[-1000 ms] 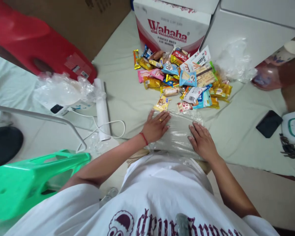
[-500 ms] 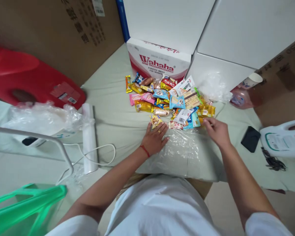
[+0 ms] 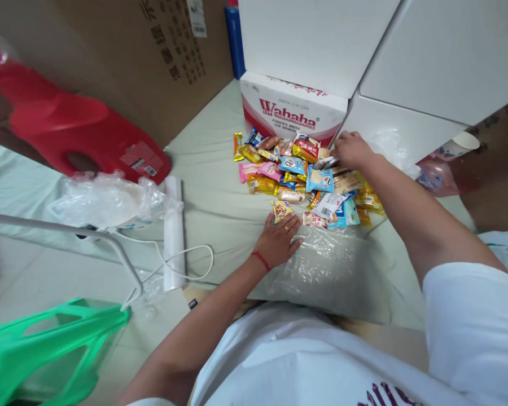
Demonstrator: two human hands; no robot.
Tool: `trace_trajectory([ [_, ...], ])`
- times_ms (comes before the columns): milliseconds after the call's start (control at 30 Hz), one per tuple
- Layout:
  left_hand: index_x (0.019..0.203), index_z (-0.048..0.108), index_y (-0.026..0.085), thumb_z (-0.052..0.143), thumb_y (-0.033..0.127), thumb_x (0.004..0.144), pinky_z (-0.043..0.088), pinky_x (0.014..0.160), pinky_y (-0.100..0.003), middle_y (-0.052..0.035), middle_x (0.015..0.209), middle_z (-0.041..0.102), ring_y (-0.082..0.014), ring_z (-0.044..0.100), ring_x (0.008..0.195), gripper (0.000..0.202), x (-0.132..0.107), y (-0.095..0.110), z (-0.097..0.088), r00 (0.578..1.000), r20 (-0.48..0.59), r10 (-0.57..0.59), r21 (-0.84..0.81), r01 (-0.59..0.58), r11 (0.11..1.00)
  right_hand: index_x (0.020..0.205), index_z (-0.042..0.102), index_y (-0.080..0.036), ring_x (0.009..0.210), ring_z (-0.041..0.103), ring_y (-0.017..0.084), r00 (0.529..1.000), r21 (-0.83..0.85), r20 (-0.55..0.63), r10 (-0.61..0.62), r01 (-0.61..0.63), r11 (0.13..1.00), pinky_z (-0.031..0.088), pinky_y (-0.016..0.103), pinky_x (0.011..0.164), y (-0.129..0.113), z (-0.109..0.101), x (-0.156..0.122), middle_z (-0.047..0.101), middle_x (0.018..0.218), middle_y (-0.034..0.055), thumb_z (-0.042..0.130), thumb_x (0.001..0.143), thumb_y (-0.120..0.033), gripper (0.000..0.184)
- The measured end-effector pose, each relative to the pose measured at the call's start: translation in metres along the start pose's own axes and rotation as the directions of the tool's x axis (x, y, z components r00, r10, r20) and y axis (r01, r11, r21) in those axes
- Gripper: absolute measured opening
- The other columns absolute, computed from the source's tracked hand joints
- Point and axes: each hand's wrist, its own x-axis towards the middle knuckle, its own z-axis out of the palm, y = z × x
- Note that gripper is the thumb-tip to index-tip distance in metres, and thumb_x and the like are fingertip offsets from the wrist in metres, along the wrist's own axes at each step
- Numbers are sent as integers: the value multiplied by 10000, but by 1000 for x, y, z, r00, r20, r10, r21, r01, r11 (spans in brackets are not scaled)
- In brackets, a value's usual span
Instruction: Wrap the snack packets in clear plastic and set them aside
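A pale green sheet [image 3: 211, 197] carries a heap of snack packets [image 3: 296, 175] far, a clear plastic bag [image 3: 330, 270] near, a Wahaha carton [image 3: 288, 110] beyond, a bag roll [image 3: 173, 231] left.

The left hand [image 3: 279, 242] lies flat on the clear bag [image 3: 334, 273], at six o'clock from the snack pile [image 3: 294, 166]. The right hand [image 3: 351, 149] is at the pile's one-o'clock edge, fingertips on a white packet [image 3: 324, 163]. The Wahaha box [image 3: 292, 110] stands at twelve.

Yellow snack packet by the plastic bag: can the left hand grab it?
Probably yes. The left hand rests on the clear plastic bag, and the yellow snack packet lies just past its fingers with nothing between them.
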Motion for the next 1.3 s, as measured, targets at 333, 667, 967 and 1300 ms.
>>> trace_trajectory([
  [333,1555,477,227,381,447,1071,76,1304,-632,-113,1619,480,-270,407,1534,540,1,-3,-3,1000,20,0,-52,1,999,1061,734,-156,1060,660,265,844,325,-240,480,-396,859,500,388,909,-22,-41,-218,711,1137,153,491,1012,-583,493],
  [667,1586,436,246,397,427,1058,95,1289,-654,-124,1621,478,-302,394,1541,560,4,-1,-9,997,75,-11,-35,13,999,1445,529,-111,1147,580,384,782,275,149,605,-620,735,493,528,987,-82,57,-353,624,1270,231,485,958,-606,696],
  [967,1596,429,310,427,437,1045,85,1294,-643,-97,1623,480,-320,412,1531,566,5,0,-7,996,77,-46,-76,52,996,1185,694,-213,791,669,314,653,354,243,717,-748,561,512,420,704,-83,47,-375,734,922,133,445,955,-536,469],
  [1300,1580,446,287,260,393,1096,50,1299,-587,-71,1640,460,-248,366,1561,529,5,-2,-9,992,109,-64,-112,76,991,1289,687,-360,1037,663,323,876,583,-84,475,-343,737,541,489,887,-178,-9,-316,704,1167,114,508,997,-420,348],
])
